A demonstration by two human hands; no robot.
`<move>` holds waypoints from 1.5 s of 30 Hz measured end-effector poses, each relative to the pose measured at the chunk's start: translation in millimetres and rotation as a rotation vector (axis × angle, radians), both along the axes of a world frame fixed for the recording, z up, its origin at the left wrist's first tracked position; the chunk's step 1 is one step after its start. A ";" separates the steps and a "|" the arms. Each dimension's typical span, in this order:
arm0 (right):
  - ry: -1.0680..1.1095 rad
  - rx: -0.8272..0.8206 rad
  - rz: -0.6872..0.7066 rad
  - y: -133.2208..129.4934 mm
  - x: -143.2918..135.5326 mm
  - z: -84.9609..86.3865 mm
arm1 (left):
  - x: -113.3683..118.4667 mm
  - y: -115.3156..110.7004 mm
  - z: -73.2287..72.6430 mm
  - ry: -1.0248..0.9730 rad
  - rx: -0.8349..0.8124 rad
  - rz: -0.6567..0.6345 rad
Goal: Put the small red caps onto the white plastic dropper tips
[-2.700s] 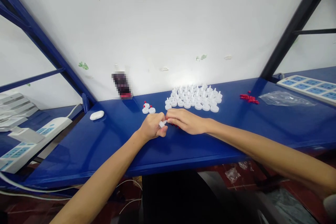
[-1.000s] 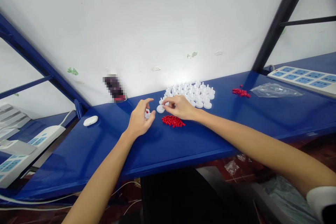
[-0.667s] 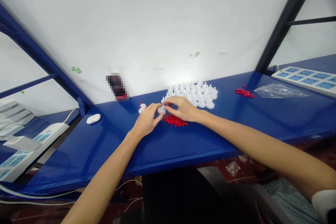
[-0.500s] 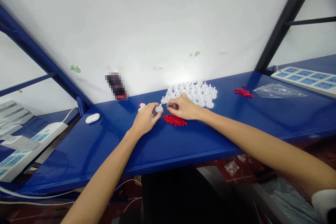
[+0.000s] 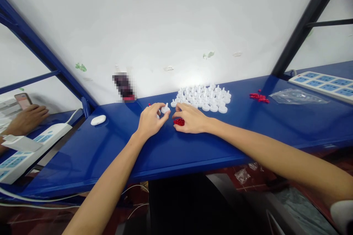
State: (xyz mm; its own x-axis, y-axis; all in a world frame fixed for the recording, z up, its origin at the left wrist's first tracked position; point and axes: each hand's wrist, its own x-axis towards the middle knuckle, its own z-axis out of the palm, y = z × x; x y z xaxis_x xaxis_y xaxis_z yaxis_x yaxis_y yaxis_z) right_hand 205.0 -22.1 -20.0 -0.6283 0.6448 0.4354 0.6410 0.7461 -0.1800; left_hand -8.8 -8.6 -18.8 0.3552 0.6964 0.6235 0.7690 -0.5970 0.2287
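My left hand (image 5: 147,122) is closed on a white nozzle cap (image 5: 165,109), a round base with a narrow spout pointing up, pinched between thumb and fingers. My right hand (image 5: 193,118) is over a pile of small red caps (image 5: 179,122), its thumb and fingers apart. That hand hides most of the pile, and I see nothing held in it. Beyond it stand many more white nozzle caps (image 5: 206,97) in a close group, spouts up. A red tip (image 5: 149,104) shows behind my left hand; what it sits on is mostly hidden.
On the blue table (image 5: 110,154) lie a white earbud case (image 5: 98,120), more red caps (image 5: 259,97) and a clear plastic bag (image 5: 298,96). Power strips (image 5: 328,82) flank both sides. At far left another person's hand (image 5: 27,117) is beside a phone (image 5: 23,100).
My right hand has come down over the red pile and its fingers have spread. The left hand keeps the white nozzle cap. Another person's hand and a phone have appeared at far left.
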 end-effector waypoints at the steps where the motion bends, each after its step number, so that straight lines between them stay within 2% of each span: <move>1: -0.003 0.000 -0.010 0.2 -0.7 -1.2 | 0.1 -0.3 0.4 0.011 0.006 0.003; 8: -0.017 -0.014 -0.007 -0.3 -3.6 -2.9 | 3.2 -7.1 7.2 0.046 0.045 0.042; 15: 0.015 -0.024 0.076 0.5 -5.2 -0.8 | 4.0 -5.8 5.9 -0.022 0.056 -0.001; 19: 0.149 -0.006 0.080 2.4 -4.6 1.2 | 2.3 -5.6 7.0 -0.093 -0.021 -0.055; 26: 0.504 -0.129 0.022 1.6 -4.1 3.5 | -0.5 -4.9 6.7 0.015 -0.065 -0.198; 31: 0.604 -0.136 0.024 2.6 -2.5 3.9 | -3.9 -4.8 6.4 0.038 -0.077 -0.211; 37: 0.575 -0.119 0.048 4.8 -0.8 3.5 | -2.9 -9.6 8.4 0.139 -0.030 -0.241; 45: 0.567 -0.140 0.044 5.3 -0.7 0.6 | -3.9 -9.7 7.7 0.109 0.041 -0.235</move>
